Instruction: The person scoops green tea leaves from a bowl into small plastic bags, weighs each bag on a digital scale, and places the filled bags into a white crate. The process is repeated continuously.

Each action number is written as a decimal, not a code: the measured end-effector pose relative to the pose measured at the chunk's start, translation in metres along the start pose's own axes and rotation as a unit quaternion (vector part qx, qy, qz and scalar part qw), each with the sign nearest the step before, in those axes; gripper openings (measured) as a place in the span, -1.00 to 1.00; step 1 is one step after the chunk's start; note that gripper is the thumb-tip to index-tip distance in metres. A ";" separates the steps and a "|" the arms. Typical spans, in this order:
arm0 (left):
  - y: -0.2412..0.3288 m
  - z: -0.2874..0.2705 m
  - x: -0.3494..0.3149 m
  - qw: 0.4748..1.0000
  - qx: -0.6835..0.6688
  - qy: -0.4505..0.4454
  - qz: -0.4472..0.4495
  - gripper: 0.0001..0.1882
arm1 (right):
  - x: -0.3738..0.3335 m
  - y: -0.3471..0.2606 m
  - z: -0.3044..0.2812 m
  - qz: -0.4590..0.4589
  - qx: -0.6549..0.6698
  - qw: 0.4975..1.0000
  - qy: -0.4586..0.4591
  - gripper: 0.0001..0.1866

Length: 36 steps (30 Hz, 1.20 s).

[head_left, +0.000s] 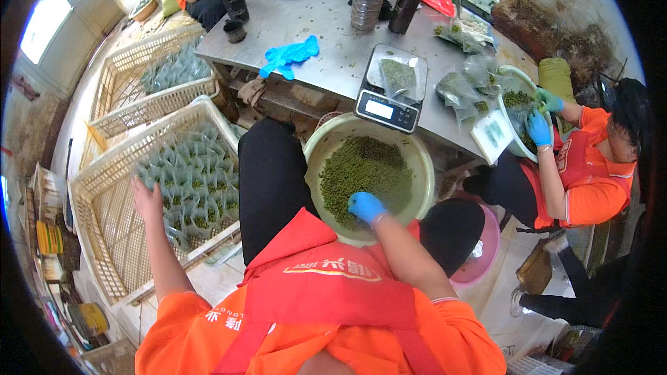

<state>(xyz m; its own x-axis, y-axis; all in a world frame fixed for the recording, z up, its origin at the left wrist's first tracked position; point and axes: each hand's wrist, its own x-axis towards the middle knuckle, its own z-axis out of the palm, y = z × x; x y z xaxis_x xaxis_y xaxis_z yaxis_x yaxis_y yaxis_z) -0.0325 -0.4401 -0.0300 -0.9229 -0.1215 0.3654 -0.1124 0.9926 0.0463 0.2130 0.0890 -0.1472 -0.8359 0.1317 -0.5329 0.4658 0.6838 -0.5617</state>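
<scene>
My bare left hand (147, 198) is open, its fingers stretched out at the edge of several small clear bags of green berries (201, 184). The bags stand in packed rows in a cream plastic crate (104, 229) on my left. My right hand (366, 207), in a blue glove, is curled closed down at the loose green berries (361, 170), which look like green peppercorns. They fill a pale round basin (425, 187) between my knees. What lies inside the curled fingers is hidden. Beyond the basin, a filled bag (398, 78) rests on a digital scale (386, 112).
A metal table (313, 21) ahead holds a blue glove (290, 55), flasks and more filled bags. Behind my crate stands another crate (114, 107) with bags. On the right, a co-worker (590, 167) in blue gloves works over a basin (511, 73). A pink basin (490, 246) is beside my right knee.
</scene>
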 end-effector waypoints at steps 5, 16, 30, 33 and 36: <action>0.139 -0.047 -0.016 0.962 -0.170 0.025 0.214 -0.43 | -0.040 -0.053 -0.094 -0.067 0.016 0.960 0.272 -0.80; 0.358 -0.100 -0.072 0.786 -0.413 -0.037 0.459 -0.59 | 0.015 -0.080 -0.199 -0.064 -0.055 0.857 0.509 -0.60; 0.405 -0.050 -0.155 0.474 -0.615 -0.591 0.218 -0.60 | -0.059 -0.084 -0.117 -0.134 0.510 0.812 0.252 -0.80; 0.402 -0.049 -0.151 0.431 -0.632 -0.607 0.215 -0.62 | -0.065 -0.087 -0.120 -0.135 0.561 0.790 0.206 -0.79; 0.400 -0.043 -0.145 0.382 -0.610 -0.667 0.190 -0.76 | -0.068 -0.086 -0.123 -0.106 0.629 0.754 0.159 -0.81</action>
<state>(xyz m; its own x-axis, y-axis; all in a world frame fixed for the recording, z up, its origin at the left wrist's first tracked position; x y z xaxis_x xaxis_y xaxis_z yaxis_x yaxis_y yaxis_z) 0.0721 -0.0258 -0.0242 -0.2442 0.9489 -0.1999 -0.3730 0.0983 0.9226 0.1944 0.1089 0.0152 -0.8645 0.4166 -0.2814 0.0527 -0.4816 -0.8748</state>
